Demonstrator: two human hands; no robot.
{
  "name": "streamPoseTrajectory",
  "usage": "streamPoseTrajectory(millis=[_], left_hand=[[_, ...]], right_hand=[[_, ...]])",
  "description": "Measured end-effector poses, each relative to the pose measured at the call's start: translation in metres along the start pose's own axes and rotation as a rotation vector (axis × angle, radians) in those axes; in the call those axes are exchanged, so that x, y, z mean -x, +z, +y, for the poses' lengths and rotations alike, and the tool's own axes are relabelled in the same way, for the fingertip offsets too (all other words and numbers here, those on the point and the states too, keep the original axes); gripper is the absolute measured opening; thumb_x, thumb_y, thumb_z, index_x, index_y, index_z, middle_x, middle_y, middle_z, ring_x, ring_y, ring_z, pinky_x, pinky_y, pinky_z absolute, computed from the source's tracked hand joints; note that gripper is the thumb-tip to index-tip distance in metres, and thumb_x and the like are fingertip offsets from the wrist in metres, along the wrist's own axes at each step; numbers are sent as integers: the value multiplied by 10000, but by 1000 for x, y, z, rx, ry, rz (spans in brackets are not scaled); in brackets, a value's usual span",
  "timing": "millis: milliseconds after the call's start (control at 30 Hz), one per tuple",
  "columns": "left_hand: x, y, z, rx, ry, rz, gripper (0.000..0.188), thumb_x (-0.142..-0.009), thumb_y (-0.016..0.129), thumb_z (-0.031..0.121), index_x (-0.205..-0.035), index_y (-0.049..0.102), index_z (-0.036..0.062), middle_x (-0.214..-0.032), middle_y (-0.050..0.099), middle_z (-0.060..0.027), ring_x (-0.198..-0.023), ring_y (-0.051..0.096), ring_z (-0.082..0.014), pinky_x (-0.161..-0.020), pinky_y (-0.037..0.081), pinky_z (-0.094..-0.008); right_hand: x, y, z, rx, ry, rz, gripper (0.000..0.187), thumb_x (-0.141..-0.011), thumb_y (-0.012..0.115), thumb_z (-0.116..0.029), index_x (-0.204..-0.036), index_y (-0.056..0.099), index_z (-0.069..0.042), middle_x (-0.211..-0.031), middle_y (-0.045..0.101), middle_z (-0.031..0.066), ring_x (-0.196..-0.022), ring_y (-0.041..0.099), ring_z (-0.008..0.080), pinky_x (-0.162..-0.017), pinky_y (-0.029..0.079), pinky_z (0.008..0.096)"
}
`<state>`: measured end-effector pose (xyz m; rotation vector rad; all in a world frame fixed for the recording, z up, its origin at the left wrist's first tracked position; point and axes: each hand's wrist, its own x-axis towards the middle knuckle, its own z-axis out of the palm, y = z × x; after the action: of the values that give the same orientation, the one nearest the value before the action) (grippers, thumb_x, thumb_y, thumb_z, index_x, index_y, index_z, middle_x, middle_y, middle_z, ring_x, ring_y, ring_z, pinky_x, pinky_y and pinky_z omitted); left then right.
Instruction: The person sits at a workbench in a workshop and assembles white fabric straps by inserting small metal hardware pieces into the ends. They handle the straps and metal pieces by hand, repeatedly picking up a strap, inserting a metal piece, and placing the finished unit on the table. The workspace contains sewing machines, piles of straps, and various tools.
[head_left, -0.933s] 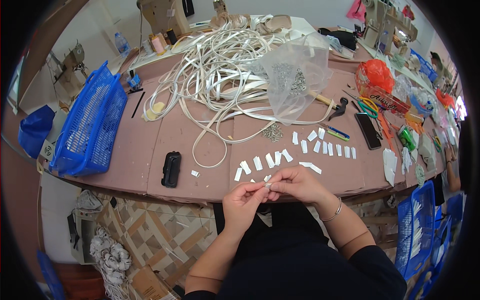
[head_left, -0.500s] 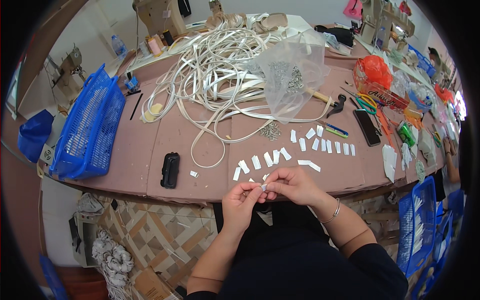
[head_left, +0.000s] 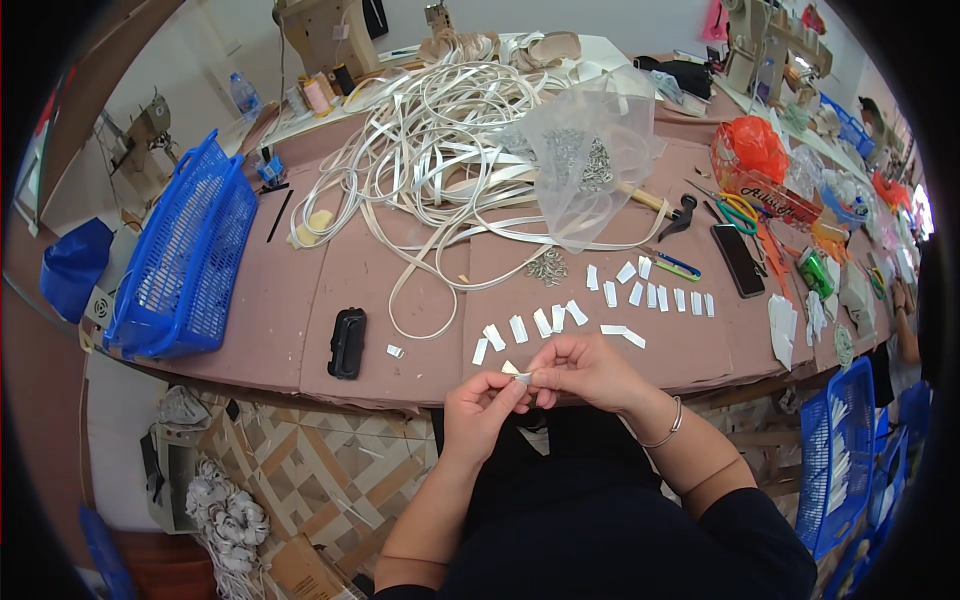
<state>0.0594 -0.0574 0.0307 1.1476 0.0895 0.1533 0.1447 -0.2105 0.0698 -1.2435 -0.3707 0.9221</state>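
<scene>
Just over the table's front edge, my left hand [head_left: 478, 410] and my right hand [head_left: 590, 375] meet, fingertips pinched on a small white strap piece [head_left: 521, 377]. Part of that piece is hidden by the fingers, and its end stands up between them. Beyond my hands lie several short white strap pieces [head_left: 543, 322] in loose rows. Behind these sits a small heap of metal rings [head_left: 547, 266]. A single short piece [head_left: 395, 351] lies apart on the left.
Long white straps [head_left: 430, 160] are heaped at the back beside a clear bag [head_left: 580, 210] of metal parts. A black case [head_left: 347, 343] and blue basket [head_left: 165, 290] stand left. To the right are a hammer [head_left: 680, 218], a phone [head_left: 737, 260], scissors [head_left: 738, 212] and another blue basket [head_left: 815, 480].
The end of the strap piece now shows above my fingertips, where less of it was visible before. Both hands stay almost in place, still pinched together; the whole view has shifted slightly.
</scene>
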Motion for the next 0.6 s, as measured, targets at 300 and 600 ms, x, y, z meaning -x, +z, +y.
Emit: streamPoseTrajectory(millis=[300, 600], left_hand=[[0, 4, -7, 140, 38, 44, 42, -787, 561, 1, -772, 522, 9, -740, 589, -65, -613, 529, -76, -547, 436, -191], [0, 4, -13, 152, 172, 102, 91, -765, 564, -33, -786, 498, 24, -715, 557, -60, -598, 511, -88, -512, 413, -201]], right_hand=[[1, 3, 11, -22, -20, 22, 96, -828, 544, -59, -875, 541, 24, -790, 604, 96, -712, 605, 132, -647, 512, 229], [-3, 13, 17, 66, -96, 26, 99, -832, 538, -59, -877, 543, 30, -777, 595, 78, -707, 589, 115, -639, 502, 220]])
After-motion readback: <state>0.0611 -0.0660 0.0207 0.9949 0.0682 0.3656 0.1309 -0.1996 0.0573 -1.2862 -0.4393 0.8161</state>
